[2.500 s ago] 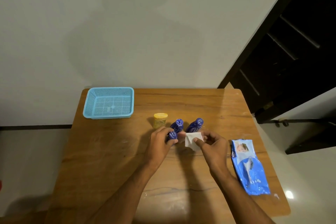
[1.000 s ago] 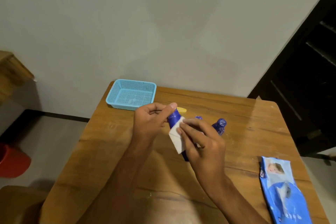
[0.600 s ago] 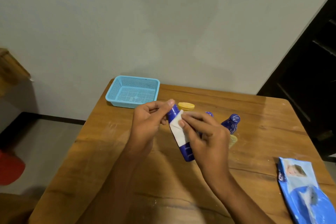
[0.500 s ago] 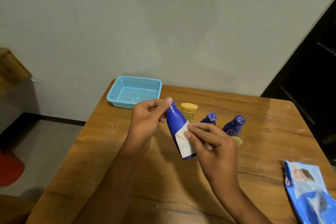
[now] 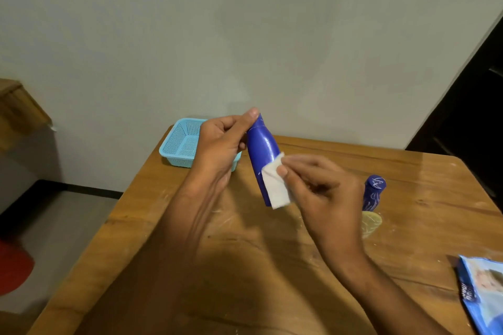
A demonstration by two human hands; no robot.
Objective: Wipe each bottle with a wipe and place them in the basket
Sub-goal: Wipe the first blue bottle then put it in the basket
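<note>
My left hand [image 5: 217,147] grips the cap end of a blue bottle [image 5: 262,152], which is lifted above the wooden table [image 5: 245,266] and tilted. My right hand [image 5: 321,193] pinches a folded white wipe [image 5: 275,185] and presses it against the lower part of that bottle. A second blue bottle [image 5: 373,193] stands upright on the table just right of my right hand. The light blue mesh basket [image 5: 179,144] sits at the table's far left corner, partly behind my left hand, and it looks empty.
A blue wipes packet [image 5: 481,291] lies at the table's right front edge. A pale yellow patch [image 5: 370,221] shows at the foot of the standing bottle. A dark doorway is at the right, a red object [image 5: 13,266] on the floor at the left.
My left hand picked the bottle up off the table and raised it. My right hand slid the wipe down the bottle's body. The view has shifted and risen.
</note>
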